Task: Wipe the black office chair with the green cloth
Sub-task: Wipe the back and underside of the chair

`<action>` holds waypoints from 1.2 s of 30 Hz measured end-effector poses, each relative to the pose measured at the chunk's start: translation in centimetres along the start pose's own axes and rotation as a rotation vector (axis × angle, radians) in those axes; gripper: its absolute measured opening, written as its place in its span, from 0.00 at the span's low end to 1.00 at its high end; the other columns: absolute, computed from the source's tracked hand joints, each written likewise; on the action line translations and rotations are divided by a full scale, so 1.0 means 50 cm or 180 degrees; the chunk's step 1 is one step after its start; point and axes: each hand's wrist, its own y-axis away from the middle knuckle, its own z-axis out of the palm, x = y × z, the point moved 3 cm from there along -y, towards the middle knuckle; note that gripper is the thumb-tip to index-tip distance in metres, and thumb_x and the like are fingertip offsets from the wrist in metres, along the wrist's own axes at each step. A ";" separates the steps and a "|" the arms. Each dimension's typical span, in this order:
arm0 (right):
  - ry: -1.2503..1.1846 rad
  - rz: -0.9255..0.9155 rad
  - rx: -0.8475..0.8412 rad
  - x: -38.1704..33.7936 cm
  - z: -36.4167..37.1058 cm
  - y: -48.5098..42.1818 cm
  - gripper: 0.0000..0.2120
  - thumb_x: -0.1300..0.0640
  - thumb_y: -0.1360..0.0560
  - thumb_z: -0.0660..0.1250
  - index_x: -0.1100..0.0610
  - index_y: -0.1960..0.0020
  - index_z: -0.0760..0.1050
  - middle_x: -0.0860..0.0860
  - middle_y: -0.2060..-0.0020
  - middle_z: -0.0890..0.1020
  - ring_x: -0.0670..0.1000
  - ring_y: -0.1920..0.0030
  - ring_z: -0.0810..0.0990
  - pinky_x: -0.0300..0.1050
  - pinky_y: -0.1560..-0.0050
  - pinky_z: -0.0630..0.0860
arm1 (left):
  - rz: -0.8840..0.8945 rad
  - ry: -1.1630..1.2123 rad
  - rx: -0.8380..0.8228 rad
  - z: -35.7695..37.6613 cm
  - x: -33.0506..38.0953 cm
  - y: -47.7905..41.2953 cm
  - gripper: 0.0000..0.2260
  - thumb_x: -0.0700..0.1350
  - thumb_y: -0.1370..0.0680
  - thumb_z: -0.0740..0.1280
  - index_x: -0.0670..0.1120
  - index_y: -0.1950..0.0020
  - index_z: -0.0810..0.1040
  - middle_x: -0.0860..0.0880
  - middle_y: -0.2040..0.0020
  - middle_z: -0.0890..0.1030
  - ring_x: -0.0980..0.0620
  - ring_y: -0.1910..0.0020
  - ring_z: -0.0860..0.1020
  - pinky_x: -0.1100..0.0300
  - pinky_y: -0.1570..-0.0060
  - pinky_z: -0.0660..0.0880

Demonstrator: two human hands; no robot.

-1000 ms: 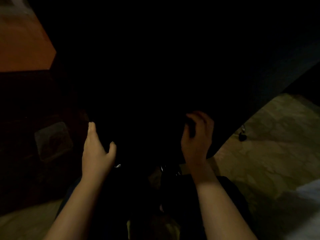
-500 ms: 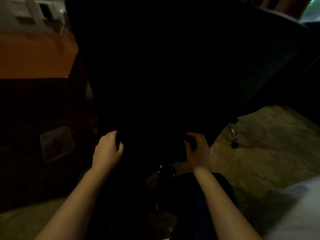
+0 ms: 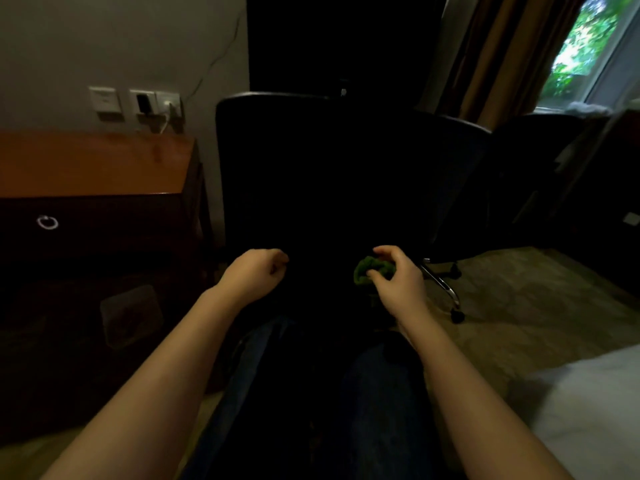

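The black office chair [image 3: 346, 174] stands right in front of me with its back toward me, filling the middle of the view. My right hand [image 3: 398, 282] grips a bunched green cloth [image 3: 369, 270] near the lower part of the chair back. My left hand [image 3: 254, 273] is curled into a loose fist beside it on the left, close to the chair, and I see nothing in it. The chair's chrome base leg and castor [image 3: 457, 315] show at the lower right.
A wooden desk [image 3: 86, 164] with a dark drawer front and ring pull [image 3: 47, 222] stands at the left. Wall sockets [image 3: 152, 102] with a plugged cable are above it. Curtains [image 3: 502, 57] and a window are at the upper right. White bedding [image 3: 588, 403] lies at the lower right.
The view has pulled back and up, so the whole chair back shows. Both hands have come off the chair's lower edge. The green cloth now shows in my right hand.
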 end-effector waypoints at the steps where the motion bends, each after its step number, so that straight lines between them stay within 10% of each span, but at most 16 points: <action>1: -0.0022 -0.0055 -0.0028 -0.013 -0.010 -0.006 0.18 0.61 0.27 0.72 0.44 0.42 0.73 0.40 0.49 0.76 0.30 0.51 0.73 0.19 0.57 0.68 | 0.0059 -0.0044 0.0056 -0.017 0.014 -0.005 0.15 0.41 0.20 0.65 0.41 0.34 0.77 0.42 0.39 0.80 0.43 0.39 0.77 0.49 0.41 0.75; 18: 0.0215 -0.0036 -0.0374 0.047 0.113 -0.155 0.11 0.56 0.24 0.69 0.46 0.45 0.73 0.46 0.46 0.76 0.42 0.45 0.72 0.28 0.48 0.66 | 0.0321 0.0020 0.0304 0.029 -0.094 -0.151 0.14 0.41 0.21 0.66 0.39 0.36 0.78 0.42 0.44 0.82 0.43 0.47 0.81 0.57 0.50 0.75; 23: 0.0374 0.0330 -0.0795 0.049 0.162 -0.164 0.13 0.63 0.26 0.71 0.60 0.42 0.78 0.56 0.44 0.80 0.53 0.42 0.76 0.43 0.45 0.70 | -0.0045 0.0149 -0.0353 0.055 -0.116 -0.193 0.16 0.44 0.20 0.66 0.41 0.33 0.76 0.40 0.48 0.83 0.40 0.53 0.82 0.47 0.56 0.79; 36: 0.0928 0.1671 -0.1397 -0.056 0.111 -0.191 0.15 0.57 0.24 0.70 0.55 0.38 0.77 0.56 0.40 0.79 0.57 0.39 0.76 0.40 0.43 0.65 | -0.1047 -0.0077 -0.1417 -0.063 -0.074 -0.201 0.20 0.48 0.19 0.62 0.49 0.27 0.70 0.44 0.42 0.80 0.45 0.47 0.79 0.58 0.55 0.74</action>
